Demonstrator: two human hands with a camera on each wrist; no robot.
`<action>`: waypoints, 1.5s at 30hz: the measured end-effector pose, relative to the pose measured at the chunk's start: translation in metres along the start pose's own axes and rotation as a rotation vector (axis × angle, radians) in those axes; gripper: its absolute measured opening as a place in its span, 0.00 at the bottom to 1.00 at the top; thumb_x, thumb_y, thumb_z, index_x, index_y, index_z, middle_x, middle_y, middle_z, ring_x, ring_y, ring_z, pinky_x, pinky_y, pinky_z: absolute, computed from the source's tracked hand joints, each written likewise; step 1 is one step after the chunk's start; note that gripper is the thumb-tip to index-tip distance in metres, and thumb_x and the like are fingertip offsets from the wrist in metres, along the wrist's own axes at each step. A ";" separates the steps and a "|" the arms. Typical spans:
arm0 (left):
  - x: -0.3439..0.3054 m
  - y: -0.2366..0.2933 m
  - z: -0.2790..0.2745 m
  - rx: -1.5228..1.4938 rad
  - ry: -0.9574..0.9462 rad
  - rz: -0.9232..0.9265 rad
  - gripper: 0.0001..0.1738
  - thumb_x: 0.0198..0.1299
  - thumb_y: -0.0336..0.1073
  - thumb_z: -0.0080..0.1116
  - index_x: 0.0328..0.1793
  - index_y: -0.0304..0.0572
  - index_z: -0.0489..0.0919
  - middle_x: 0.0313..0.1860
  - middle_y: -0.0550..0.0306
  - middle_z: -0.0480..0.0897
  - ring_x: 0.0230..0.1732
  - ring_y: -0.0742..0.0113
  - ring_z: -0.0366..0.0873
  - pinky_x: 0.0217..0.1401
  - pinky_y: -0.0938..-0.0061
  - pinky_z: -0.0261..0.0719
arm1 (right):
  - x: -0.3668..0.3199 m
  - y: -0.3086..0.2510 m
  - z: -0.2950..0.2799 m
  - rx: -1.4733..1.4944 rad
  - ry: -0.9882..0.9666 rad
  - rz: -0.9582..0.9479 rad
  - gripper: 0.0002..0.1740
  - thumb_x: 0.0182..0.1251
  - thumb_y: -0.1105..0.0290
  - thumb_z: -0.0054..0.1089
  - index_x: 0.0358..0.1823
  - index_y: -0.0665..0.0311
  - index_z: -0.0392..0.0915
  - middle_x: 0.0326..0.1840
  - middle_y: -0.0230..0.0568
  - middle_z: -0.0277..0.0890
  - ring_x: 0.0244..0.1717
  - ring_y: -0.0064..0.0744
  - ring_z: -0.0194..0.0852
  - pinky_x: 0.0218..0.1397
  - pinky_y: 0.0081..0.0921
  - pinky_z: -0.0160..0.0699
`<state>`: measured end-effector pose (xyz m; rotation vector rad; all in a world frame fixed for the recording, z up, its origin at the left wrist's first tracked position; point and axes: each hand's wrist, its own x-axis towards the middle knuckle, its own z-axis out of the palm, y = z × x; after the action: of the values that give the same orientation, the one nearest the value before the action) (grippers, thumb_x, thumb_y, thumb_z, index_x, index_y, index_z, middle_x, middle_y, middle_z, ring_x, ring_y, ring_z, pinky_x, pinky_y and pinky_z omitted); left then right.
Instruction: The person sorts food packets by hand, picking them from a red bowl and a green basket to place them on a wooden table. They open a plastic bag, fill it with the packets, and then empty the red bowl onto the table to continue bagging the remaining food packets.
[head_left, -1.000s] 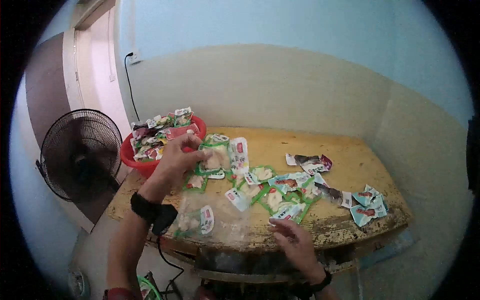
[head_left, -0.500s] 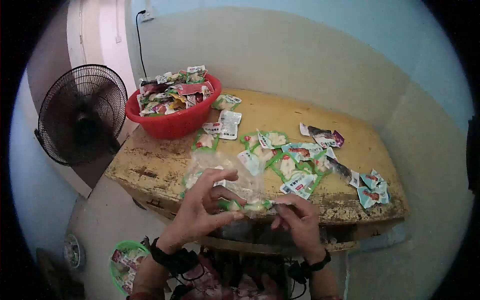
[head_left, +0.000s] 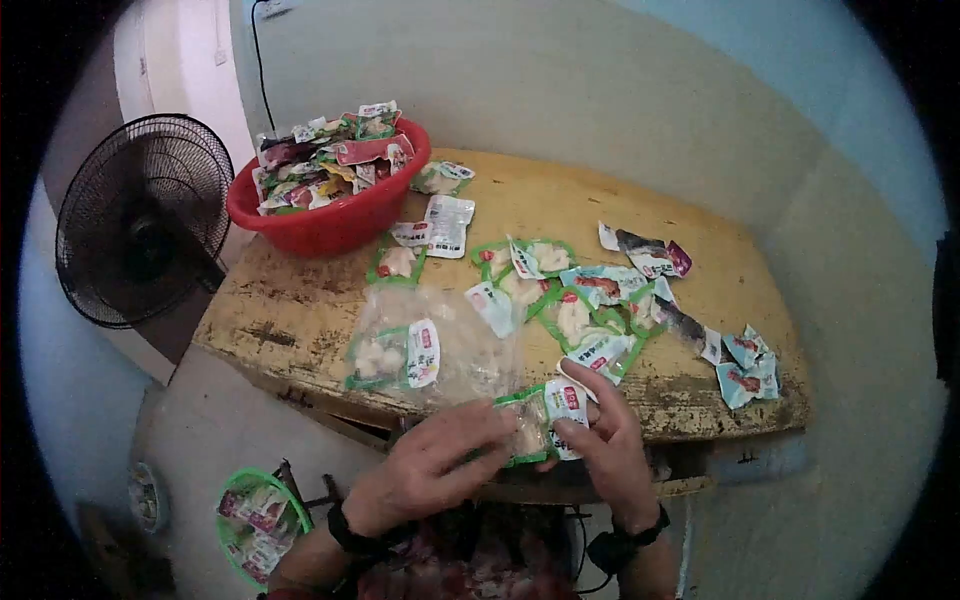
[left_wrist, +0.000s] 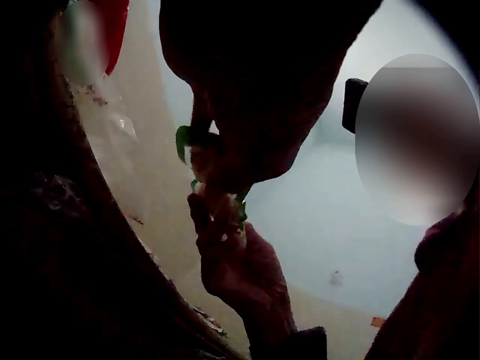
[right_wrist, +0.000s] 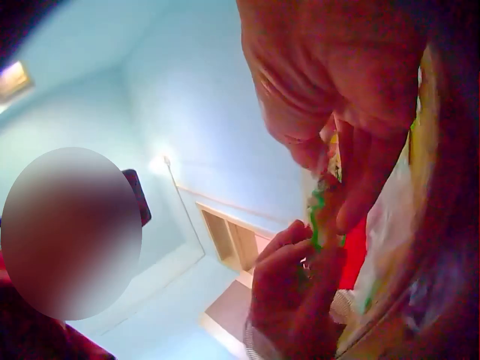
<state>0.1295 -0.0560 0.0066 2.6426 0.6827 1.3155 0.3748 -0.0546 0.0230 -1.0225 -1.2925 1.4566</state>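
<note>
At the table's front edge, both hands hold a green-edged snack packet [head_left: 535,425] with a white label and a see-through window showing pale food. My left hand [head_left: 425,475] pinches its left end. The label end is gripped by my right hand [head_left: 612,450], thumb on top of the label. In the left wrist view the hands are dark silhouettes around the packet [left_wrist: 221,202]. The right wrist view shows its green edge [right_wrist: 319,214] between the fingers. Just beyond the hands lies a clear plastic bag [head_left: 465,345], with a similar green packet [head_left: 380,358] at its left part.
A red basin [head_left: 320,235] heaped with packets stands at the table's back left. More green packets [head_left: 575,315] lie mid-table, and blue packets [head_left: 750,385] and a purple-ended one [head_left: 675,260] lie to the right. A green basket [head_left: 300,510] and a fan [head_left: 145,220] stand left of the table.
My left hand has brought the packet from near the basin to the table's front edge, where my right hand has taken its other end. The packet has turned from edge-on to label up.
</note>
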 end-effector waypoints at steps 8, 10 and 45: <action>0.027 -0.003 0.007 0.229 0.055 -0.381 0.24 0.56 0.36 0.74 0.57 0.36 0.79 0.55 0.45 0.79 0.55 0.46 0.78 0.55 0.55 0.80 | 0.014 -0.004 -0.036 -0.115 0.404 -0.143 0.24 0.74 0.72 0.60 0.68 0.71 0.70 0.65 0.48 0.74 0.59 0.33 0.79 0.56 0.30 0.87; 0.037 -0.006 0.015 0.311 -0.047 -0.430 0.22 0.57 0.40 0.72 0.53 0.36 0.79 0.49 0.46 0.78 0.51 0.47 0.77 0.51 0.56 0.79 | 0.022 0.013 -0.046 -0.255 0.417 -0.213 0.22 0.75 0.72 0.60 0.67 0.68 0.73 0.61 0.43 0.76 0.55 0.28 0.78 0.52 0.28 0.84; 0.036 0.014 0.031 0.238 0.171 -0.259 0.21 0.48 0.29 0.66 0.52 0.38 0.85 0.35 0.57 0.78 0.34 0.60 0.81 0.29 0.70 0.79 | 0.032 0.002 0.013 -0.098 -0.043 -0.051 0.29 0.73 0.75 0.59 0.73 0.66 0.64 0.67 0.45 0.73 0.64 0.32 0.74 0.63 0.32 0.79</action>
<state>0.1769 -0.0492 0.0180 2.5161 1.2299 1.4726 0.3537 -0.0267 0.0215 -1.0192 -1.4228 1.3951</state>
